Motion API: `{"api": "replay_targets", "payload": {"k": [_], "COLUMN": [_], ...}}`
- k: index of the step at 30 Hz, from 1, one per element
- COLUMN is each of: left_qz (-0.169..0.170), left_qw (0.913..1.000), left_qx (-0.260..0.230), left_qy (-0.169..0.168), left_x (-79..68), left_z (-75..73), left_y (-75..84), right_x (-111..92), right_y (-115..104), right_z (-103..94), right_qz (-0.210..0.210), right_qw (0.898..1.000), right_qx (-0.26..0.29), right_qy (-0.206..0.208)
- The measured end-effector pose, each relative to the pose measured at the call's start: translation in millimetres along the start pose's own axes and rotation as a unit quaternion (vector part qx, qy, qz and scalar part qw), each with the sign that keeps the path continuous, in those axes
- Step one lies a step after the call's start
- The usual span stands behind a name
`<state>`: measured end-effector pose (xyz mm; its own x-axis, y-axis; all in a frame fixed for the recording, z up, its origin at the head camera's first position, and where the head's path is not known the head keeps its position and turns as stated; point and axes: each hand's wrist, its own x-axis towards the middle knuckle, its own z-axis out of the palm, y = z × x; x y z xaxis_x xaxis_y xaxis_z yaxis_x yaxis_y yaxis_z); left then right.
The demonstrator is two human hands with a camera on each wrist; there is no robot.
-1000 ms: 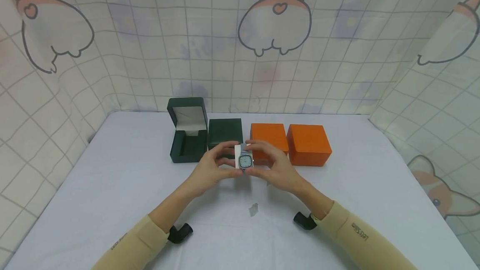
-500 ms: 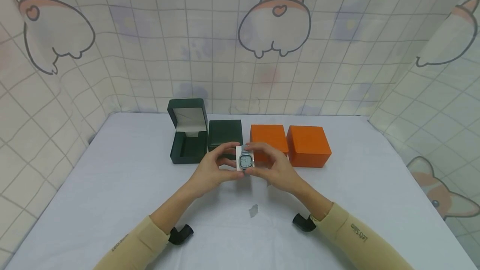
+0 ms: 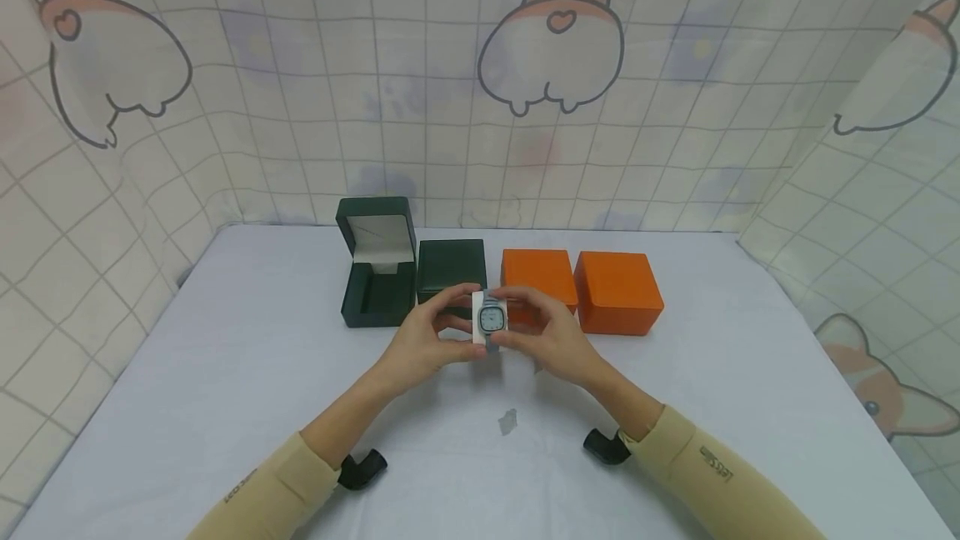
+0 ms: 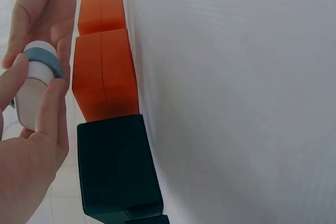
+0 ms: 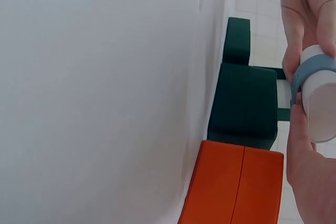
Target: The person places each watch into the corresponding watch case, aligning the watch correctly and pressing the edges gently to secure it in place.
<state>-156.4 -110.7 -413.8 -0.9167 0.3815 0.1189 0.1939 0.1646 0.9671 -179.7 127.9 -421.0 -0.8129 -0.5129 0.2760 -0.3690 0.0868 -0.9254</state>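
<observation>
A wristwatch (image 3: 492, 319) with a square-cornered pale dial and a blue-grey strap (image 4: 44, 59) sits around a white watch pillow (image 4: 32, 100). Both hands hold it up over the white table, in front of the boxes. My left hand (image 3: 422, 347) grips the pillow from the left, thumb below and fingers above. From the right, my right hand (image 3: 557, 340) pinches the watch and its strap, its thumb at the lower edge of the case. In the right wrist view the strap (image 5: 314, 68) wraps the pillow (image 5: 321, 111), whose flat end faces that camera.
An open green watch box (image 3: 378, 294) with a pale lid lining stands at the back left. Beside it is a shut green box (image 3: 452, 261), then two shut orange boxes (image 3: 536, 269) (image 3: 619, 294). A small grey scrap (image 3: 507, 421) lies on the white cloth (image 3: 225, 373).
The right thumb has shifted slightly up at the watch's lower edge, and a bit of the strap now shows below the case. The arms have barely moved; the boxes stay put.
</observation>
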Motion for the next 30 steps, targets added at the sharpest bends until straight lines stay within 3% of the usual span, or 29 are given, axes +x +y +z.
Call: {"api": "replay_targets", "payload": {"k": [17,22,30], "left_qz": [0.006,0.022,0.028], "left_qw": [0.9999,0.9994,0.9982], "left_qx": [0.011,0.021,0.054], "left_qy": [-0.008,-0.017,-0.001], "left_x": [-1.6,-2.4,-2.5], "left_z": [0.1,-0.8,-3.9], "left_y": [1.0,1.6,1.7], "right_x": [-1.0,-1.3,-1.1], "right_y": [2.4,1.8,-0.5], "right_z": [2.9,3.5,4.7], "right_qz": [0.019,0.021,0.041], "right_qw": [1.000,0.999,0.999], "right_qx": [-0.016,-0.025,-0.019], "right_qy": [0.007,0.015,0.021]}}
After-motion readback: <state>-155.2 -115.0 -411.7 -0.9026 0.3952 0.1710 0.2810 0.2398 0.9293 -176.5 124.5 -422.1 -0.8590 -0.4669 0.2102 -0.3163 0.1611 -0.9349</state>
